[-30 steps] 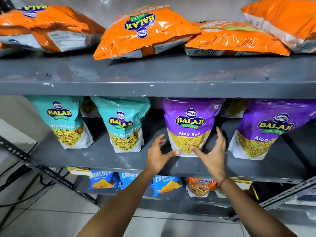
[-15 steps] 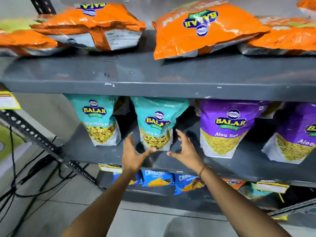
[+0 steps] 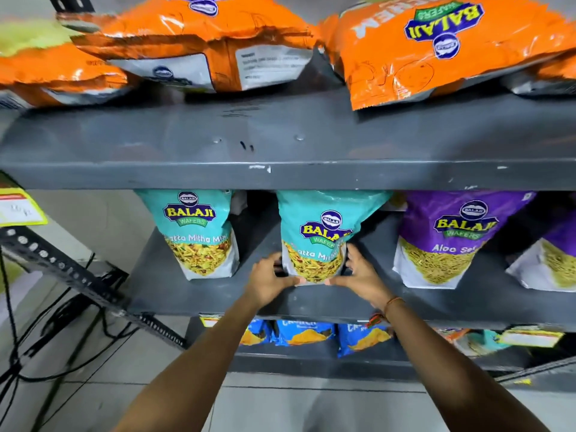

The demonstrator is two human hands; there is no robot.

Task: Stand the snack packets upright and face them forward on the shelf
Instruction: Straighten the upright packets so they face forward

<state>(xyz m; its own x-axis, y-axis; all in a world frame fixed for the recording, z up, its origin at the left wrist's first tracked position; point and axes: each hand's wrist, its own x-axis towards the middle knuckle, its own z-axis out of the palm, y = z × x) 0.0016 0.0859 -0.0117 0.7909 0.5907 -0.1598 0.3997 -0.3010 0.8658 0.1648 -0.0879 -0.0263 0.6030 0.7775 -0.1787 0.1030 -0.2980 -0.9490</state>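
A teal Khatta Mitha Mix packet (image 3: 321, 235) stands upright on the grey middle shelf (image 3: 193, 294), front facing me. My left hand (image 3: 268, 283) grips its lower left corner and my right hand (image 3: 361, 277) grips its lower right side. A second teal packet (image 3: 199, 232) stands upright to its left. A purple Aloo Sev packet (image 3: 448, 238) stands to the right, with another purple packet (image 3: 551, 263) at the frame edge. On the top shelf (image 3: 280, 176) several orange packets lie flat, one (image 3: 212, 48) back-side out and one (image 3: 436, 42) upside down.
Blue Crunchex packets (image 3: 305, 333) sit on the lower shelf, with yellow price tags (image 3: 530, 336) along its edge. A slotted metal upright (image 3: 62, 269) runs diagonally at left, with black cables (image 3: 46, 335) on the tiled floor. Another price label (image 3: 18, 207) hangs at far left.
My view and both hands shifted left from the purple Aloo Sev packet to the second teal packet. The open hands have closed in and now hold its lower corners.
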